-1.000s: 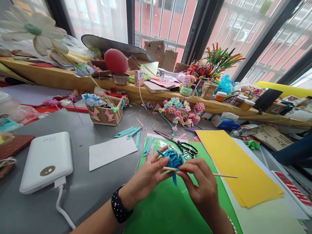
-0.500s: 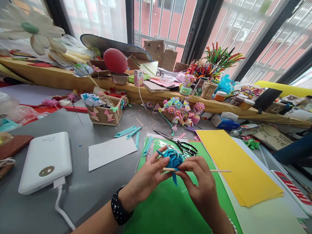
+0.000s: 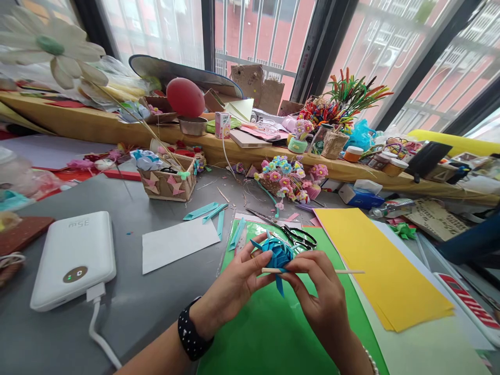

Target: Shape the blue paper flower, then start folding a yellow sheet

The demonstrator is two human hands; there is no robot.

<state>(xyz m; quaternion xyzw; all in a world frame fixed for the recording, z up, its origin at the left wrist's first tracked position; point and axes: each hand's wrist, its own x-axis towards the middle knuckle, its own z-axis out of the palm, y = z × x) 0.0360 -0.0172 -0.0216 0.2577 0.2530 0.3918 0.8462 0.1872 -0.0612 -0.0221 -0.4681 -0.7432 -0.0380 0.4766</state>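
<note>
A blue folded paper flower (image 3: 278, 253) is held above a green sheet (image 3: 269, 333). My left hand (image 3: 234, 286) pinches the paper flower from the left, fingers closed on it. My right hand (image 3: 322, 297) is closed on a thin wooden stick (image 3: 347, 271) that lies across under the flower and points right. A loose blue strip hangs from the flower's underside. Black-handled scissors (image 3: 297, 237) lie just behind the flower on the green sheet.
Yellow paper sheets (image 3: 383, 271) lie to the right, a white sheet (image 3: 177, 245) and blue paper strips (image 3: 207, 211) to the left. A white power bank (image 3: 72, 258) with a cable sits at left. A paper box (image 3: 167, 179), small flower baskets (image 3: 285, 179) and craft clutter fill the back.
The wooden stick has slid a little to the left through my right hand, its free end showing shorter. Both hands stay in place on the flower.
</note>
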